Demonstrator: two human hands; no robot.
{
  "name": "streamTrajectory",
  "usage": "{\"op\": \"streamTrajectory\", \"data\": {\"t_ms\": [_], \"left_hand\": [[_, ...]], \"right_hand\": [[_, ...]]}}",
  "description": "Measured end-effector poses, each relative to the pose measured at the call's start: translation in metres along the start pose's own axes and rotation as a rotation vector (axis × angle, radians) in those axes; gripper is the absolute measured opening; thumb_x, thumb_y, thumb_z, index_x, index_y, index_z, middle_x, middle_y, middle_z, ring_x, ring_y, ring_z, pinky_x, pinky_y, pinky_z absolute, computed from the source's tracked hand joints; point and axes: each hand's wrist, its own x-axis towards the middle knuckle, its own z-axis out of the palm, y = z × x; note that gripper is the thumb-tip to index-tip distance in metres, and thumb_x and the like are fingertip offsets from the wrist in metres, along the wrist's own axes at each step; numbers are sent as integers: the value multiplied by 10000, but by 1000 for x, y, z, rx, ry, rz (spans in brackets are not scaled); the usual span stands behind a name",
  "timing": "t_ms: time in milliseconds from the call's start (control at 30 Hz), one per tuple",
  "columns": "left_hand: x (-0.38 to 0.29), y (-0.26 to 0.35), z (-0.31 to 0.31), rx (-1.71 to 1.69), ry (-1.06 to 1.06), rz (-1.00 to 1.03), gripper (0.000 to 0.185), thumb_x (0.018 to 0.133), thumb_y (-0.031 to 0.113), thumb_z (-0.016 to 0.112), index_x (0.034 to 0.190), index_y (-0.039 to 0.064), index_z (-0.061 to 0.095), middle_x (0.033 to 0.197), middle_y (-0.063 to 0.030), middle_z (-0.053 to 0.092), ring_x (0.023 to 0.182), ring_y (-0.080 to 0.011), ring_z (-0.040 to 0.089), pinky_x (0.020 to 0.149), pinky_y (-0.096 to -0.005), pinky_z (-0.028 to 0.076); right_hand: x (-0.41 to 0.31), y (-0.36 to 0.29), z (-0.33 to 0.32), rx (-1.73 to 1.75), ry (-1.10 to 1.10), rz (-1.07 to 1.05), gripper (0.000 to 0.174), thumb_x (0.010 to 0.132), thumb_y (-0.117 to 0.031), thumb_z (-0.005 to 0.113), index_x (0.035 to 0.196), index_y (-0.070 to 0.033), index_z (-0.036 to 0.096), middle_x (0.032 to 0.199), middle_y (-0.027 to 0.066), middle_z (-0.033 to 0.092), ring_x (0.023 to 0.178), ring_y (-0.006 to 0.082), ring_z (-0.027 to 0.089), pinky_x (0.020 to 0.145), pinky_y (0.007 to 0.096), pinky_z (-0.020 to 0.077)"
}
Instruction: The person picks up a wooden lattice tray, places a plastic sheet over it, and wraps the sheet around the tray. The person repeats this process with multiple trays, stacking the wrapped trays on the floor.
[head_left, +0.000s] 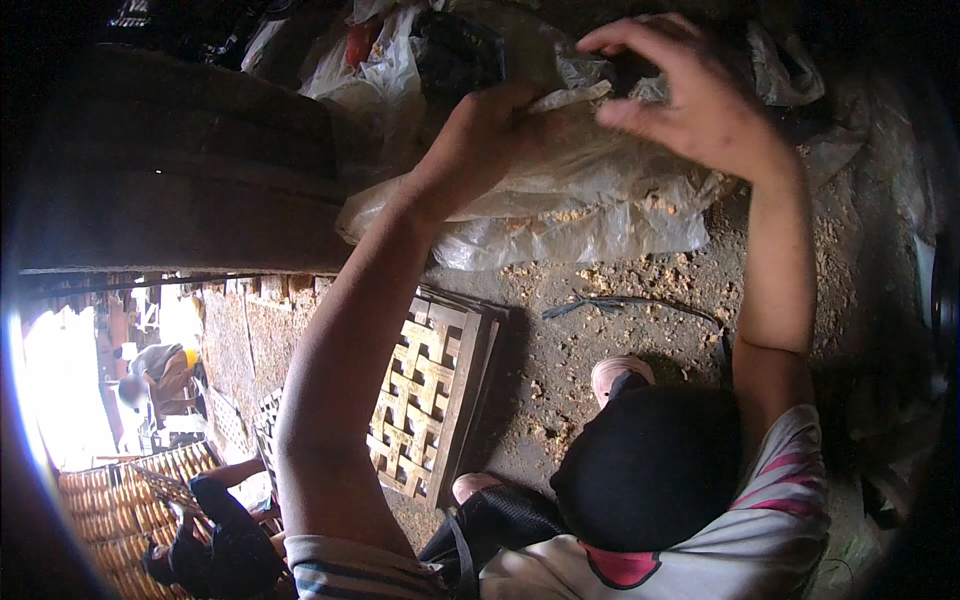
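Observation:
A large clear plastic bag (600, 172), smeared with tan crumbs, lies crumpled before me at the top of the view. My left hand (491, 131) grips its gathered edge, a pale twisted fold (571, 97) sticking out beside the fingers; the fingertips are in shadow. To the right of that fold, my right hand (694, 109) is held over the bag with thumb and fingers apart, slightly blurred, with nothing seen in it. More crumpled plastic (375, 82) with a red item (362, 43) is at the upper left.
Crumbs litter the dark floor (555, 360) around my pink shoes, beside a black cord (637, 300). Stacked woven bamboo trays (420, 397) lie near my left arm. A dark ledge (172, 187) is at left. Two other people (232, 536) are at the lower left, near bamboo racks (97, 495).

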Motion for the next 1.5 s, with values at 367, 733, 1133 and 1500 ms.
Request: {"op": "streamTrajectory", "data": {"t_ms": [367,733,1133,1500], "left_hand": [[-24,-10,-39,-200,168,13,249,917,150,635,1119,5,652,945,-54,682,879,-120,609,820,-288,490],[-30,3,-48,570,371,560,595,831,339,753,1291,39,526,1146,-136,632,1063,-231,613,986,-367,462],[-38,35,-57,82,465,119,135,847,90,690,920,-24,681,755,-49,669,621,-108,578,588,-285,456],[-78,-3,-91,-647,628,326,331,929,106,636,1238,30,543,1127,-115,646,1021,-203,633,880,-350,523]], "right_hand": [[-8,62,5,539,66,280,390,867,-159,711,1238,-85,615,1203,28,632,1187,150,530,1020,313,399],[17,35,50,266,42,98,348,903,-183,671,1194,-8,591,1136,109,633,974,189,636,877,350,490],[56,-17,32,-94,406,-80,669,799,-293,784,1372,-114,489,1282,148,580,1176,288,564,1003,426,458],[13,94,71,-179,160,-9,479,908,-238,672,1304,-19,516,1307,103,564,1133,195,582,962,361,467]]}}
